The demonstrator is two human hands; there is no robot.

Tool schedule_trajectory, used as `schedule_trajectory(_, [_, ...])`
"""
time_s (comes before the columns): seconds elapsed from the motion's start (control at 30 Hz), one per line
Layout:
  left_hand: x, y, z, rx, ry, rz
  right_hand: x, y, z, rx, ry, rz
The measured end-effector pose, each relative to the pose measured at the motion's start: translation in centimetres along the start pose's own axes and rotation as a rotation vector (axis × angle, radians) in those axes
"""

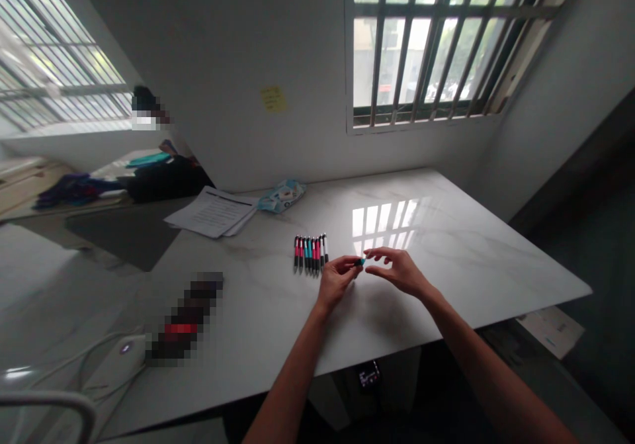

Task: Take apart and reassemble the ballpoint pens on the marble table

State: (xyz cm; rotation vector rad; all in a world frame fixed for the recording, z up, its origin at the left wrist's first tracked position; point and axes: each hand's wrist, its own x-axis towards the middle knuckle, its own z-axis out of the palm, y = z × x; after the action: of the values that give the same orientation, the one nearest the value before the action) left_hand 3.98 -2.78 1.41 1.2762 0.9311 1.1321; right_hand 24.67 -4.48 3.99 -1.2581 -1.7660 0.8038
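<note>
My left hand (pixel 333 283) pinches a small pen (pixel 359 263) with a dark grip and a teal part, held above the table; the fingers hide some of it. Close to the pen's teal end is my right hand (pixel 403 272), thumb and fingers apart, with nothing visibly gripped between them. Just left of the left hand, a row of pens (pixel 309 255) lies side by side on the white marbled table (pixel 476 259). Their barrels are red, teal and white, with dark grips.
Printed papers (pixel 213 211) and a light blue packet (pixel 282 196) lie near the wall. At the left are a pixelated dark object (pixel 183 325) and a white power strip (pixel 116 361) with cables. A yellow note (pixel 273 98) sticks to the wall; a barred window (pixel 436 53) is above.
</note>
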Motion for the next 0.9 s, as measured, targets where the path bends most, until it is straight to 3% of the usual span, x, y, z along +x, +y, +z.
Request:
schedule_trajectory(0.2, [0.4, -0.5, -0.3, -0.028, 0.046, -0.015, -1.4, 5.1, -3.6, -0.398, 0.221, 0.165])
schedule_trajectory(0.33, [0.3, -0.6, -0.2, -0.049, 0.041, -0.048, -2.0, 7.4, -4.5, -0.473, 0.176, 0.198])
schedule_trajectory(0.5, [0.1, -0.8, 0.0, -0.106, 0.008, -0.138, -1.2, 7.9, -3.8, -0.48, 0.161, 0.151])
schedule_trajectory(0.67, [0.0, -1.1, 0.2, -0.088, -0.056, -0.229, 1.0, 6.5, -3.2, -0.151, 0.141, 0.178])
schedule_trajectory(0.9, [-0.4, -0.9, 0.4, 0.014, -0.131, -0.208, 3.7, 3.4, -1.7, 0.479, 0.216, 0.227])
